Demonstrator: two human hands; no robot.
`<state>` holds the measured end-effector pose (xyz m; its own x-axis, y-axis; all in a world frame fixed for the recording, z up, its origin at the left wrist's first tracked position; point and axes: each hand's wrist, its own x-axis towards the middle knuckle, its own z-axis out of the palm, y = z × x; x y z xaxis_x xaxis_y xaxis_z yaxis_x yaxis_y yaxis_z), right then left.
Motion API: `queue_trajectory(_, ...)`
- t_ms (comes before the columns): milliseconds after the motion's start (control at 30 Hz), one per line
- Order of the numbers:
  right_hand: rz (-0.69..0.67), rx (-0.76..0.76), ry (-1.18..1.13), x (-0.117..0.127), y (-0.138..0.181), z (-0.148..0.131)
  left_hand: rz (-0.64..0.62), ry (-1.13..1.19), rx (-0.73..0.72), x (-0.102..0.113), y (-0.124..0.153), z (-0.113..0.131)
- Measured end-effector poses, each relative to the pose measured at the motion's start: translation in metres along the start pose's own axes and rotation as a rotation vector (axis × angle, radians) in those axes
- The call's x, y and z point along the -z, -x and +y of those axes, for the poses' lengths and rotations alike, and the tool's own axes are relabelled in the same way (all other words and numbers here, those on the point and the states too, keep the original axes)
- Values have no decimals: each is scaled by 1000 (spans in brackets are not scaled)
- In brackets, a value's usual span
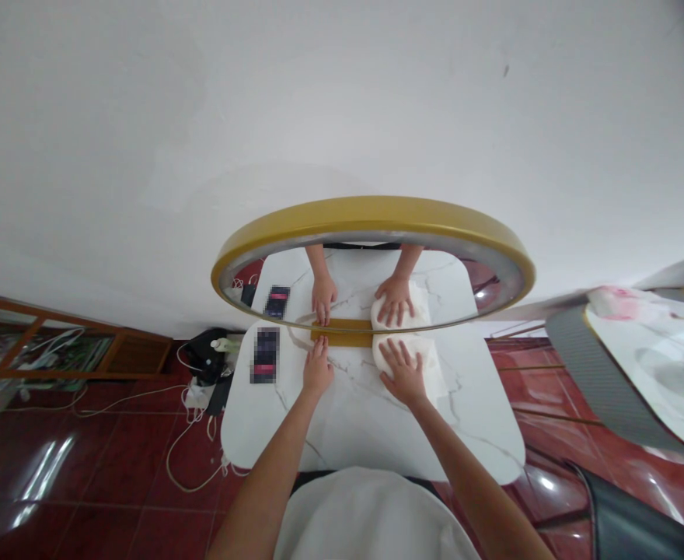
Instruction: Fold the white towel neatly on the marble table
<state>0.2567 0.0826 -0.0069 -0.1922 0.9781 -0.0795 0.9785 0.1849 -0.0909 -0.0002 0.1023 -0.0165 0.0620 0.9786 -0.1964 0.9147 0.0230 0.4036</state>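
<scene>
A round mirror (371,211) with a gold frame stands on a white marble-patterned table (371,451). Its gold base (350,339) runs along the tabletop under the glass. My left hand (319,369) rests its outstretched fingertips on the left end of this base. With fingers spread, my right hand (405,375) lies flat on a folded white cloth or tissue (434,369), which covers the base's right end. Both hands, the base and the white material show again as reflections in the glass. A phone (265,355) with a blurred-out screen lies left of my left hand.
Bags and cables (202,358) sit on the red tiled floor left of the table. A wooden cabinet (137,354) stands further left. To the right are another white-topped surface (615,334) and a black chair (627,513). The white wall (342,93) is behind the mirror.
</scene>
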Motion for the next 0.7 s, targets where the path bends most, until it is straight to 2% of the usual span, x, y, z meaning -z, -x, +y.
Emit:
queue_trajectory(200, -2, -159, -25, -2, -3, -2, -17, -12, -9, 5, 0, 2)
queue_trajectory(433, -14, -14, 0, -1, 1, -13, -46, -46, 13, 7, 0, 3)
queue_trajectory(600, -2, -139, -25, -2, 1, -18, -53, -43, 7, 9, 0, 4)
queue_trajectory(700, -11, -90, -32, -2, 2, -27, -50, -32, 8, 8, 1, 4)
